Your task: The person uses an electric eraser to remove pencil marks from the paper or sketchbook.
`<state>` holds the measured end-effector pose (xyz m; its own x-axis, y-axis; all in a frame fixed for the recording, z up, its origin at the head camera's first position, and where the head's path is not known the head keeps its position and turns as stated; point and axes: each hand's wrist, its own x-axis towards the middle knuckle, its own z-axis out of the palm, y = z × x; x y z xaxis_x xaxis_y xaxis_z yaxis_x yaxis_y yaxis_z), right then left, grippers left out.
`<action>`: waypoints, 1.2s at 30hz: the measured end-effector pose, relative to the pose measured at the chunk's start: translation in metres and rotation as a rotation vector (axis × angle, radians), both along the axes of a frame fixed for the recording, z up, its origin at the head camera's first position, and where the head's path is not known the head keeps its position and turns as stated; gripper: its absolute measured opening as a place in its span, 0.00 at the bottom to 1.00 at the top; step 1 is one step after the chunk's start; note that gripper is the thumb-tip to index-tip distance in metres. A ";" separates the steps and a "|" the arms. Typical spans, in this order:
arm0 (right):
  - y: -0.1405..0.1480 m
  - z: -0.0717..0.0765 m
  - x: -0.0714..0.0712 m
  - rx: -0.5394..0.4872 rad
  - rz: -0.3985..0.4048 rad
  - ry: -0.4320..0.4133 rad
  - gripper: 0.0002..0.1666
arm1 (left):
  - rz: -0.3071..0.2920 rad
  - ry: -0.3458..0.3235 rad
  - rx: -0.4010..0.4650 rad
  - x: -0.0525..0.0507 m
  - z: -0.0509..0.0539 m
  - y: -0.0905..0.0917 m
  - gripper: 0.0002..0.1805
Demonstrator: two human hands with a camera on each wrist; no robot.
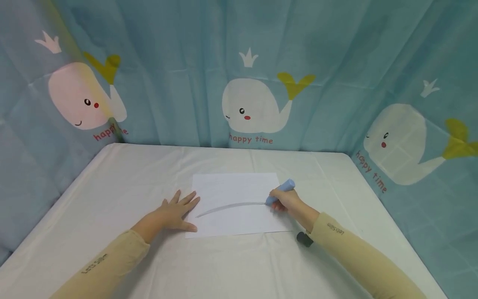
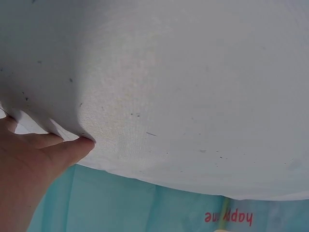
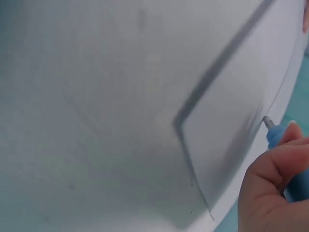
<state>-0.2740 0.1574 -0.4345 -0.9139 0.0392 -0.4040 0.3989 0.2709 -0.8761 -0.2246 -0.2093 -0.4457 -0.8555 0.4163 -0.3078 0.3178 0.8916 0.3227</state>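
Note:
In the head view a white sheet of paper (image 1: pixel 231 222) lies on the white-covered table. My left hand (image 1: pixel 169 214), fingers spread, rests at the sheet's left edge; the left wrist view shows the same hand (image 2: pixel 38 159) with its fingertips on the surface. My right hand (image 1: pixel 289 201) grips a light blue marker (image 1: pixel 285 186) near the sheet's right edge, tip down at the end of a long curved grey line (image 1: pixel 228 205). From the right wrist view, the hand (image 3: pixel 275 183) pinches the blue marker (image 3: pixel 274 135), its tip at the paper (image 3: pixel 227 121).
A small dark cap-like object (image 1: pixel 304 239) lies on the table beside my right sleeve, below the sheet's right corner. Blue curtains (image 1: pixel 168 112) printed with whales stand behind and along both sides of the table (image 1: pixel 224 270).

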 end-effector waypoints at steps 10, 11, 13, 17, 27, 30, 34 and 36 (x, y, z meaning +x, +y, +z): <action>0.003 0.001 -0.001 -0.010 -0.001 0.014 0.13 | -0.010 0.009 0.010 0.003 0.004 0.002 0.57; 0.002 0.001 0.000 -0.009 0.006 0.014 0.12 | -0.009 0.009 0.012 0.003 0.004 0.002 0.57; 0.002 0.000 0.001 -0.011 0.020 0.009 0.12 | -0.011 0.009 0.008 0.003 0.005 0.002 0.57; 0.002 -0.001 0.000 -0.022 0.013 0.007 0.12 | -0.010 0.011 -0.002 0.003 0.004 0.001 0.57; 0.002 -0.001 -0.001 -0.015 0.012 0.004 0.13 | -0.019 0.011 -0.005 0.001 0.000 0.001 0.58; 0.002 -0.001 -0.001 -0.013 0.001 0.004 0.13 | -0.018 0.007 -0.004 0.001 0.000 0.001 0.58; 0.002 0.001 0.000 -0.003 -0.020 -0.003 0.12 | -0.011 0.003 -0.012 0.001 0.002 0.002 0.58; 0.003 0.001 0.000 -0.004 -0.024 -0.005 0.12 | -0.008 0.000 -0.013 0.002 0.004 0.002 0.57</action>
<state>-0.2738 0.1599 -0.4334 -0.9108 0.0595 -0.4084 0.4093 0.2574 -0.8753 -0.2223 -0.2075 -0.4417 -0.8521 0.4189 -0.3136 0.3247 0.8933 0.3109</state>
